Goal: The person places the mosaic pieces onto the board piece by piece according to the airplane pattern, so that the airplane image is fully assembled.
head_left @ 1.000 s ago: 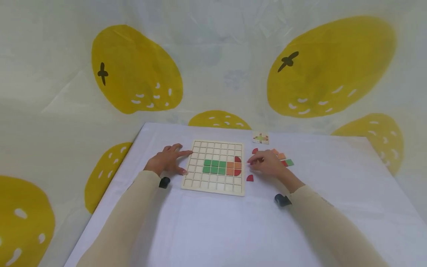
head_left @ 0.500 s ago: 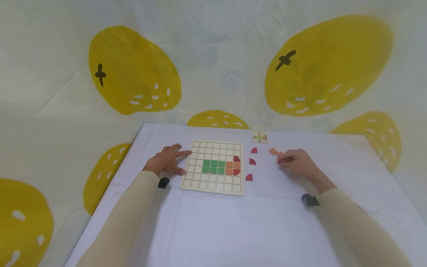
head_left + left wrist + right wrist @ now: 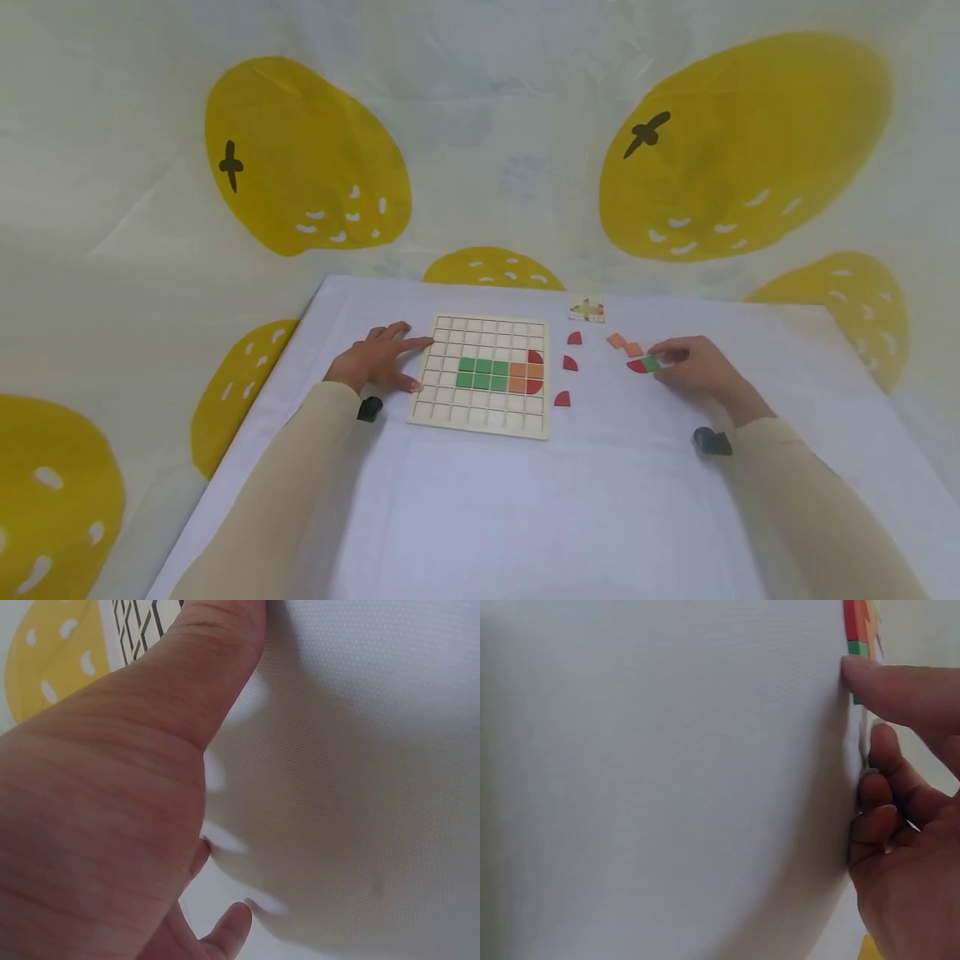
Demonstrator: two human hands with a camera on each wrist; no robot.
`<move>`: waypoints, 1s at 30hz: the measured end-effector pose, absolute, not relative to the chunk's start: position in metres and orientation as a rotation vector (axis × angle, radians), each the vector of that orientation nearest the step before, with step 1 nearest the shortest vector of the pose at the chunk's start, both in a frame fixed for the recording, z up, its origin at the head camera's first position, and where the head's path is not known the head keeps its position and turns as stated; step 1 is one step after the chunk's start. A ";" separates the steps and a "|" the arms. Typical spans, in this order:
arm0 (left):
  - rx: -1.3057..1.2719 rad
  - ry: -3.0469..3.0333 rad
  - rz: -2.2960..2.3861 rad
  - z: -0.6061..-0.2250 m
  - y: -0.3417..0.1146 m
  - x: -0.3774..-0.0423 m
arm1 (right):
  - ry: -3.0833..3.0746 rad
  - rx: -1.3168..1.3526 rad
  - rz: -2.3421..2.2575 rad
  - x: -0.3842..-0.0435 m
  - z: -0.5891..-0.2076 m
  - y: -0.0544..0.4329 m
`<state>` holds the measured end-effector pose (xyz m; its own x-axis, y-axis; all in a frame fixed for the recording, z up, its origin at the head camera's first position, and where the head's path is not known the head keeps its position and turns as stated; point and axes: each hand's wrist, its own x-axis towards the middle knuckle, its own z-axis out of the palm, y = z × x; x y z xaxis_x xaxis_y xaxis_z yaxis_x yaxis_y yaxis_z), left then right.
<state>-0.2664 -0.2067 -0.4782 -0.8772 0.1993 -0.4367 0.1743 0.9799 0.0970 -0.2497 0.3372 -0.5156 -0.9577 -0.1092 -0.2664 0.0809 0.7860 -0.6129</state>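
A square wooden grid board [image 3: 450, 414] lies on the white table. Green square tiles [image 3: 482, 373], orange tiles [image 3: 517, 377] and two red quarter-circle tiles [image 3: 534, 387] sit in its cells. My left hand [image 3: 375, 360] rests at the board's left edge, fingers spread, index finger and thumb touching the frame. To the right of the board, my right hand [image 3: 699, 367] pinches a loose green square tile [image 3: 650, 364] between thumb and a finger, the tile lying flat against a red quarter-circle tile [image 3: 637, 366]. In the right wrist view the thumb [image 3: 877, 679] covers part of that green tile.
Three red quarter-circle tiles [image 3: 570, 363] lie in a column beside the board's right edge. Two loose orange tiles [image 3: 633, 349] are just beyond the green one. A small pattern card [image 3: 586, 308] lies near the table's far edge. A patterned cloth [image 3: 480, 125] hangs behind.
My right hand has moved right, from beside the red quarter-circle tile near the board to the loose green tile, which it now pinches. The left hand has stayed at the board.
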 end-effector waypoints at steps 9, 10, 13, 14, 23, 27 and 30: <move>0.235 2.665 0.060 -0.474 -0.204 -0.266 | 2.664 0.041 -0.955 -0.256 -0.509 0.337; 0.238 2.666 0.060 -0.473 -0.204 -0.265 | 2.666 0.047 -0.959 -0.256 -0.510 0.337; 0.239 2.666 0.069 -0.472 -0.204 -0.264 | 2.676 0.062 -0.976 -0.257 -0.513 0.337; 0.237 2.664 0.076 -0.472 -0.203 -0.264 | 2.680 0.069 -0.984 -0.257 -0.514 0.337; 0.238 2.657 0.080 -0.472 -0.200 -0.265 | 2.685 0.114 -0.997 -0.250 -0.517 0.336; 0.231 2.656 0.081 -0.472 -0.201 -0.264 | 2.706 0.094 -1.004 -0.247 -0.519 0.334; 0.232 2.660 0.079 -0.472 -0.201 -0.264 | 2.731 0.067 -1.027 -0.245 -0.521 0.333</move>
